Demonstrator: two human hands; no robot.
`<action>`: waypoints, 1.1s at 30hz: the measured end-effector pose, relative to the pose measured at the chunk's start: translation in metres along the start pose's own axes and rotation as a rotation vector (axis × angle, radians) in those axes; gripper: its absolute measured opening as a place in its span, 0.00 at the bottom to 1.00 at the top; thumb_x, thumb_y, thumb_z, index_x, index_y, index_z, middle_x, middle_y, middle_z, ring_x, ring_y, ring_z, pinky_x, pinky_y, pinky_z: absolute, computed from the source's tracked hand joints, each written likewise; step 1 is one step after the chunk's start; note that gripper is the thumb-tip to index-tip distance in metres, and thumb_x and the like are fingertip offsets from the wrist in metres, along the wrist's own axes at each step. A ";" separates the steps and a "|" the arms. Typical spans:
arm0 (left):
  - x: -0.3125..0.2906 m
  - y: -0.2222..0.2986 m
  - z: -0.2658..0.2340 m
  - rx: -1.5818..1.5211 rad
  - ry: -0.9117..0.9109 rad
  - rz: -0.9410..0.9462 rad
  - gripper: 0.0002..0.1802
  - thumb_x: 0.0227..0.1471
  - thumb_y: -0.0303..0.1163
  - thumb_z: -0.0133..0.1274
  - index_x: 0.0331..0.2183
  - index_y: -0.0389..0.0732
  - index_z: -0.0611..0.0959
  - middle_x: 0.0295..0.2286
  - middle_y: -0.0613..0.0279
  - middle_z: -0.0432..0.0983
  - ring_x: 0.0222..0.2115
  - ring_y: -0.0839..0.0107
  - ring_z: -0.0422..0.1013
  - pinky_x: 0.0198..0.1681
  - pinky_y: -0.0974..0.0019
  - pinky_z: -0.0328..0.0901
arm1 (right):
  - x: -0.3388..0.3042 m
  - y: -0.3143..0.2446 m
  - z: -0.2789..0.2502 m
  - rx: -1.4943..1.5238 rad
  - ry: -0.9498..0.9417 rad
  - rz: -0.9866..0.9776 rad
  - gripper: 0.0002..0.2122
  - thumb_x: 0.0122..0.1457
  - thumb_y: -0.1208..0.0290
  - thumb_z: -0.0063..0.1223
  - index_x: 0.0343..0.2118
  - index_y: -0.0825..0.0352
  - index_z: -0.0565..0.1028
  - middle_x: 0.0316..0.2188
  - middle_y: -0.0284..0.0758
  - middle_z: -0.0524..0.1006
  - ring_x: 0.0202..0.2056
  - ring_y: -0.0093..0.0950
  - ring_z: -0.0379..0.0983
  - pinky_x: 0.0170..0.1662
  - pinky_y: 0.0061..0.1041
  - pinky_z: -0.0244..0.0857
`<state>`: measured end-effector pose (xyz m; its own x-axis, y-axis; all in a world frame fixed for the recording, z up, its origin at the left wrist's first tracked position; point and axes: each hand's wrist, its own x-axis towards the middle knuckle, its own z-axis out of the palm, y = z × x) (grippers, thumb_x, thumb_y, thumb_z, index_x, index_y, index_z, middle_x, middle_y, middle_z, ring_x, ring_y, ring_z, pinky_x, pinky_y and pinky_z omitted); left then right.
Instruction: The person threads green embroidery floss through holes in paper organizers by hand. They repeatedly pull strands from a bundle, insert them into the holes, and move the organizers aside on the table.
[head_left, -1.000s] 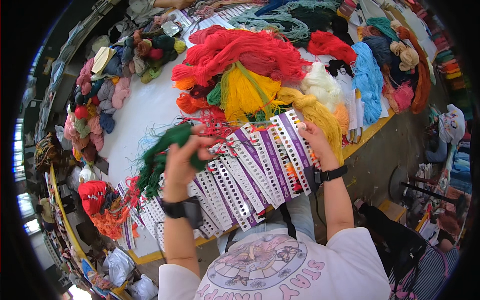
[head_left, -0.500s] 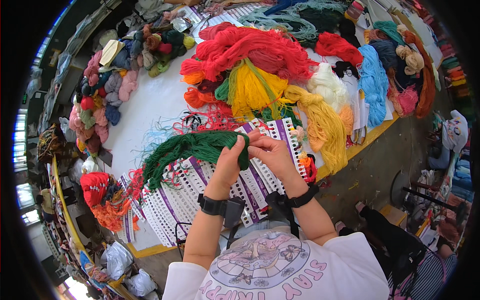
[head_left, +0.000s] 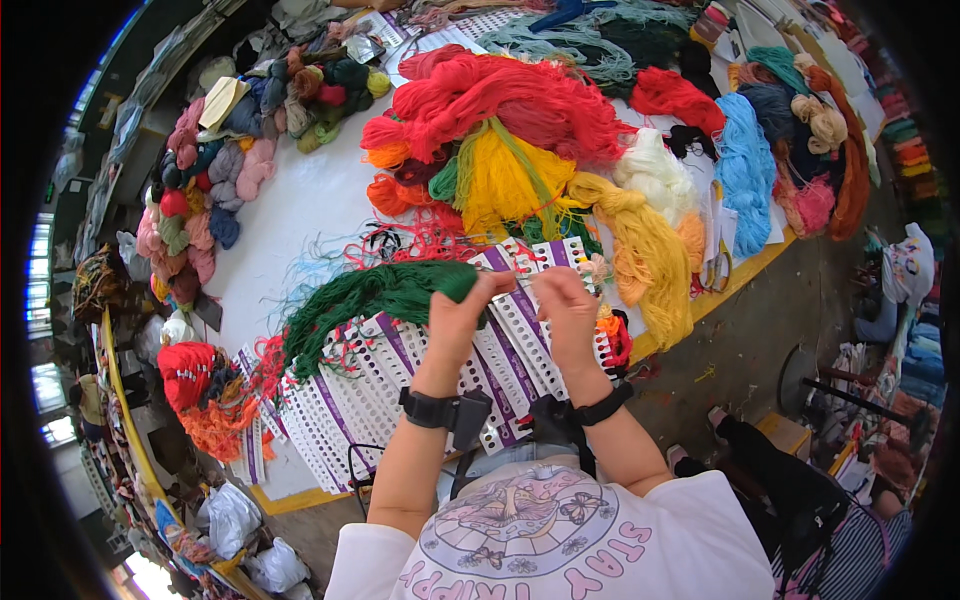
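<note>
A dark green hank of yarn lies in a loose arc over a row of white and purple punched cards. My left hand is closed at the hank's right end, thumb and forefinger pinched together. Just to its right, my right hand is raised over the cards with its fingers curled in a pinch. A faint thin line seems to run between the two sets of fingertips; what the right fingers hold is too small to make out.
Beyond my hands lies a heap of red yarn with yellow yarn below it. Golden yarn, white yarn and light blue yarn lie rightward. Scissors rest near the table edge. Red-orange yarn sits at left.
My hands, touching before, have moved apart. The right hand has shifted right and turned its fingers upward; the left stays at the green hank's end.
</note>
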<state>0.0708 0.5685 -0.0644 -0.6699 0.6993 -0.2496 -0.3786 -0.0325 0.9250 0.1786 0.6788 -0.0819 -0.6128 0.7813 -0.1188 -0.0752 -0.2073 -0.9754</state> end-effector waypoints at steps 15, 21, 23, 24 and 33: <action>0.052 -0.066 0.040 -0.014 0.194 -0.620 0.16 0.52 0.34 0.44 0.40 0.35 0.74 0.35 0.60 0.72 0.11 0.84 0.52 0.16 0.73 0.61 | 0.076 0.044 -0.084 -0.189 -0.209 0.346 0.08 0.51 0.75 0.48 0.36 0.65 0.72 0.25 0.27 0.71 0.25 0.15 0.68 0.25 0.14 0.66; 0.070 -0.092 0.041 0.157 0.268 -0.580 0.12 0.46 0.29 0.45 0.34 0.35 0.76 0.26 0.62 0.73 0.11 0.81 0.55 0.12 0.74 0.57 | 0.076 0.067 -0.063 -0.113 -0.202 0.512 0.12 0.49 0.77 0.51 0.38 0.64 0.68 0.21 0.23 0.68 0.21 0.13 0.65 0.20 0.14 0.65; 0.077 -0.093 0.045 0.437 0.128 -0.505 0.09 0.42 0.27 0.45 0.28 0.35 0.77 0.20 0.63 0.71 0.10 0.78 0.58 0.10 0.73 0.54 | 0.078 0.069 -0.068 -0.091 -0.173 0.525 0.13 0.48 0.77 0.51 0.38 0.64 0.67 0.21 0.24 0.68 0.21 0.13 0.64 0.19 0.13 0.64; 0.079 -0.094 0.048 0.515 0.163 -0.473 0.08 0.40 0.27 0.46 0.25 0.35 0.77 0.17 0.65 0.69 0.10 0.77 0.60 0.09 0.73 0.54 | 0.079 0.072 -0.070 -0.096 -0.156 0.515 0.13 0.48 0.77 0.51 0.38 0.65 0.67 0.21 0.24 0.68 0.21 0.13 0.64 0.19 0.13 0.64; 0.082 -0.104 0.053 0.385 0.159 -0.399 0.07 0.42 0.29 0.52 0.25 0.34 0.77 0.15 0.67 0.68 0.10 0.78 0.61 0.10 0.74 0.55 | 0.081 0.071 -0.069 -0.152 -0.179 0.449 0.15 0.46 0.76 0.53 0.39 0.67 0.67 0.20 0.27 0.69 0.20 0.15 0.66 0.19 0.15 0.63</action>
<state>0.0889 0.6672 -0.1657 -0.6224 0.4869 -0.6128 -0.3818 0.4946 0.7808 0.1777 0.7680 -0.1741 -0.6847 0.5190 -0.5117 0.3337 -0.4009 -0.8532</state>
